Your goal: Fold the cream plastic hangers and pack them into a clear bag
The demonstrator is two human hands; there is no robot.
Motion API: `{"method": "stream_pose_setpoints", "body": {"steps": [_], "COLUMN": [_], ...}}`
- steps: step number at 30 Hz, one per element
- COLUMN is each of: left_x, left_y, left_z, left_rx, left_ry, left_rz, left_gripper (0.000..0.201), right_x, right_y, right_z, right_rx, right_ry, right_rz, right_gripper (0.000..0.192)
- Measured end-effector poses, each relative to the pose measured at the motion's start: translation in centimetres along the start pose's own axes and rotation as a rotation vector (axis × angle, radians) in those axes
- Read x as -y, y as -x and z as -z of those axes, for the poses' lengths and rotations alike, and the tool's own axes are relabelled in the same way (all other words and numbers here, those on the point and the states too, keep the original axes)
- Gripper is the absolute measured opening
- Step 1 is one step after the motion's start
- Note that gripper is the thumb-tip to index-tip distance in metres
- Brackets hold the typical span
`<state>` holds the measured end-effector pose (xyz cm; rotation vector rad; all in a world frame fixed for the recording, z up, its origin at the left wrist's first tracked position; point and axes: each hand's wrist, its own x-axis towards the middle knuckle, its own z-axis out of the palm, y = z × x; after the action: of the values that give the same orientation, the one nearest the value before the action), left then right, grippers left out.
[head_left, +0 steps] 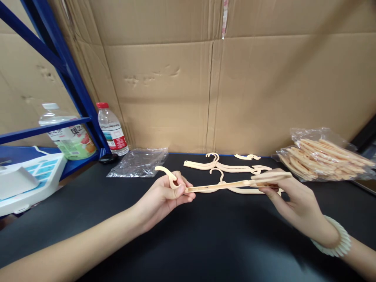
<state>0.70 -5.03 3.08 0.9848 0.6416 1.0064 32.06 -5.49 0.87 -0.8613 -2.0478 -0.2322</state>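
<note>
- A cream plastic hanger arm [223,185] is held level just above the black surface [205,243], stretched between both hands.
- The left hand [164,197] is pinched on the arm's near end, thumb pressed over curled fingers; a cream hook piece [167,173] is gripped there too and curves up and to the left out of the hand.
- The right hand [289,196] is closed lightly on the arm's other end, fingers laid along the top and thumb beneath; a pale ribbed bracelet [337,241] is worn on that wrist.
- Just behind the held arm, several loose cream hanger parts [229,166] are lying flat on the surface, some overlapping.
- To the right, a clear bag of cream hanger pieces [320,156] is resting near the surface's back edge.
- To the left, an empty crumpled clear plastic bag [141,161] is lying flat.
- Further left, a white and blue device [26,180] is seen at the edge.
- At the back left, a red-capped water bottle [111,129] and a larger white-capped bottle [69,133] are standing by a blue rack frame [67,74].
- A cardboard wall [235,86] is set up behind everything.
</note>
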Motion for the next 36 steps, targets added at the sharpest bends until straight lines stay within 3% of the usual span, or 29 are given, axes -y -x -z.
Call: {"method": "stream_pose_setpoints", "body": {"steps": [16, 22, 29, 33, 36], "left_x": [0.7, 0.7, 1.2, 2.4, 3.1], "left_y": [0.4, 0.3, 0.3, 0.9, 1.9], "left_z": [-0.6, -0.8, -1.4, -2.0, -2.6], "left_rx": [-0.206, -0.256, -0.307, -0.252, -0.056], "left_ry": [-0.112, -0.087, -0.019, -0.124, -0.487], "left_rz": [-0.126, -0.158, -0.161, -0.061, -0.117], "left_gripper": [0.022, 0.02, 0.012, 0.014, 0.015], "right_x": [1.1, 1.9, 1.6, 0.7, -0.1], "right_y": [0.4, 0.4, 0.3, 0.4, 0.4], "right_z": [-0.3, -0.1, -0.4, -0.5, -0.3], "right_rx": [0.068, 0.112, 0.058, -0.005, 0.059], "right_ry": [-0.105, -0.143, -0.15, -0.185, -0.225], "right_rz": [-0.089, -0.214, -0.377, -0.439, -0.473], "right_gripper": [0.016, 0.012, 0.008, 0.015, 0.021]}}
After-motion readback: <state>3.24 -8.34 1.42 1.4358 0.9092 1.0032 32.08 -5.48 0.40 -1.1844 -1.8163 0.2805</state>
